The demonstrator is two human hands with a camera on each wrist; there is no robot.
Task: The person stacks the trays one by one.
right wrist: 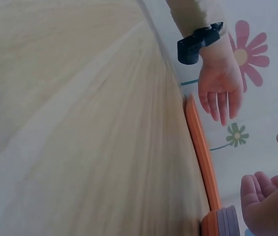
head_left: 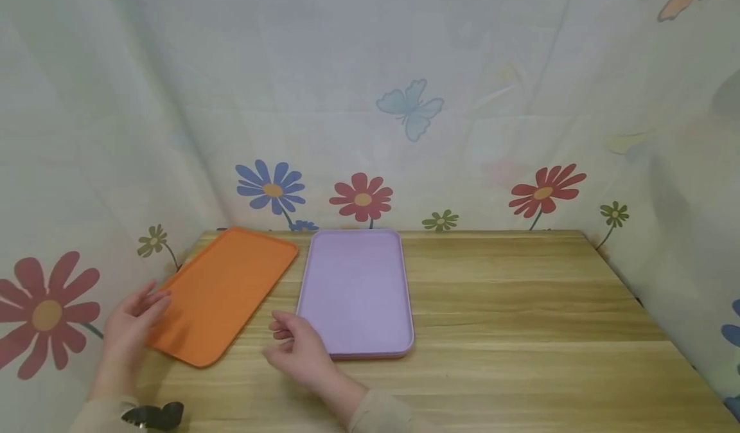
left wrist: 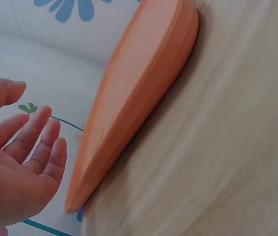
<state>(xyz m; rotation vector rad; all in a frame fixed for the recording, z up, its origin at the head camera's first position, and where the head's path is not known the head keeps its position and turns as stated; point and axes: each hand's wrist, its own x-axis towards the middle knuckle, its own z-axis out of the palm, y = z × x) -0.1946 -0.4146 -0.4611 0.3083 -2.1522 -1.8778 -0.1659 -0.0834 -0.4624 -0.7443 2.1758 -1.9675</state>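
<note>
An orange tray (head_left: 222, 298) lies at an angle on the left of the wooden table. My left hand (head_left: 130, 330) is beside its left edge, fingers loosely extended; the left wrist view shows the palm holding nothing, apart from the tray. To the right, a light purple tray (head_left: 358, 285) sits squarely, with an orange layer showing beneath its near rim. By its near left corner is my right hand (head_left: 300, 349), overlapping that corner in the head view. The fingers are loosely bent and hold nothing. In the right wrist view, thumb and fingers stand apart above the stacked trays (right wrist: 222, 223).
The wooden table (head_left: 520, 317) extends to the right of the trays. A white cloth printed with flowers and a butterfly hangs behind the table (head_left: 491, 124) and along both sides. A black strapped device (head_left: 153, 415) is worn on the left wrist.
</note>
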